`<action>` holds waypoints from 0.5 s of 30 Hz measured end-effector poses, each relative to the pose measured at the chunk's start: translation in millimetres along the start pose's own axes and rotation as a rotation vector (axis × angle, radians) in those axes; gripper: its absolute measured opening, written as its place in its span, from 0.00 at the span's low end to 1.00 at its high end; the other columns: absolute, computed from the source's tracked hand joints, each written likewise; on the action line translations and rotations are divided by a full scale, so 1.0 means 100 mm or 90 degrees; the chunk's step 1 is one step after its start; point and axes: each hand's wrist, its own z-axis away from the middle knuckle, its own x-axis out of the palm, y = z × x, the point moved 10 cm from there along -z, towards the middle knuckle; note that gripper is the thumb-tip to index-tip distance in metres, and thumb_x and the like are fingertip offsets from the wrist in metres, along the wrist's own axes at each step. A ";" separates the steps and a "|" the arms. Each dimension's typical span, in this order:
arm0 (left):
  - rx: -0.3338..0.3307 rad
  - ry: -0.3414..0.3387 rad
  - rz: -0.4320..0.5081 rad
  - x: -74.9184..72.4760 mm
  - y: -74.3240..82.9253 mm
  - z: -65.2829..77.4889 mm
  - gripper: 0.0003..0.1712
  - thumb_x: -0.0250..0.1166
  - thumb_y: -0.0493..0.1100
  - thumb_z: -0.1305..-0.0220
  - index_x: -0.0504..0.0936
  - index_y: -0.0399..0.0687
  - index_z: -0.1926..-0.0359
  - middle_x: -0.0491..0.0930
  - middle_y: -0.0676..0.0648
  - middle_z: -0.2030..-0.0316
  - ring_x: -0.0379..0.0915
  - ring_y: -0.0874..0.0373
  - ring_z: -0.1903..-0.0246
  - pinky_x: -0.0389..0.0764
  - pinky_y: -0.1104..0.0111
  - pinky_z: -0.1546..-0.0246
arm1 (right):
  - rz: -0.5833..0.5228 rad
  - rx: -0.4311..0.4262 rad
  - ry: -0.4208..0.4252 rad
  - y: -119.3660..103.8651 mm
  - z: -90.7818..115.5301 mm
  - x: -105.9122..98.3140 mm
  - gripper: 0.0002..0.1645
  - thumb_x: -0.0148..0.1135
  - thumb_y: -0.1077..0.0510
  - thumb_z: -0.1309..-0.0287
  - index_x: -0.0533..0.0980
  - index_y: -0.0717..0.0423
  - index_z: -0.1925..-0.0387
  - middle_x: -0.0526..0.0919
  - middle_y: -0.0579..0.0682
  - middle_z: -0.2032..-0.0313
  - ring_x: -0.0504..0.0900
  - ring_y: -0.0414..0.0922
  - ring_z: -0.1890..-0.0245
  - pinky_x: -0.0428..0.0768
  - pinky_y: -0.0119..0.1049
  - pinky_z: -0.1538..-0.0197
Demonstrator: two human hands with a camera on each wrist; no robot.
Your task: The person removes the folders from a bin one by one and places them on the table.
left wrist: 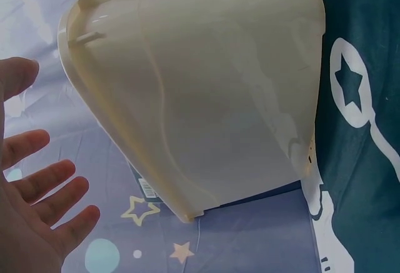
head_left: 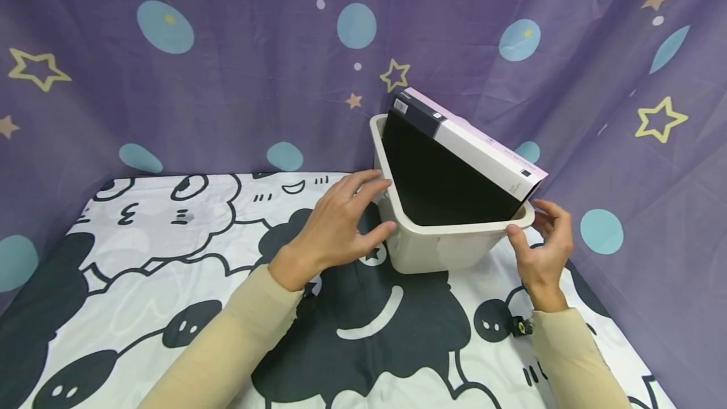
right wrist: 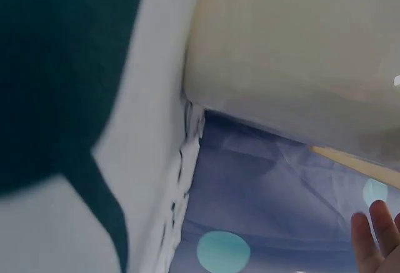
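Observation:
A white plastic bin (head_left: 443, 248) stands on the printed cloth. A large flat box (head_left: 483, 155) with a black face, a dark and white edge and a pink side leans diagonally in it, its upper part above the rim. My left hand (head_left: 341, 219) is beside the bin's left wall, its fingers spread; the left wrist view shows a gap between them and the bin. At the right front corner is my right hand (head_left: 542, 248), the thumb by the front rim and the fingers beyond the corner. In the right wrist view its fingertips (right wrist: 378, 223) are extended near the rim.
Behind the bin hangs a purple curtain (head_left: 227, 93) with stars and blue spots, and it runs on along the right side. A white cloth (head_left: 187, 276) with black cartoon sheep covers the surface below. A small dark object (head_left: 521, 326) is at the right wrist.

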 end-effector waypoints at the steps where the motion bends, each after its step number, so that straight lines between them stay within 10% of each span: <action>1: 0.002 0.002 0.001 0.00 0.00 -0.01 0.34 0.66 0.55 0.43 0.72 0.44 0.39 0.70 0.41 0.41 0.67 0.50 0.42 0.69 0.58 0.42 | -0.012 0.006 -0.005 0.02 0.01 0.01 0.41 0.71 0.53 0.56 0.67 0.81 0.49 0.74 0.71 0.53 0.79 0.42 0.59 0.75 0.25 0.54; 15: -0.001 0.008 0.024 0.02 0.01 -0.16 0.34 0.63 0.59 0.41 0.73 0.45 0.39 0.70 0.42 0.41 0.67 0.51 0.42 0.70 0.58 0.43 | -0.101 0.070 -0.022 0.19 0.07 0.07 0.36 0.66 0.64 0.54 0.64 0.81 0.46 0.77 0.57 0.56 0.80 0.42 0.62 0.78 0.23 0.65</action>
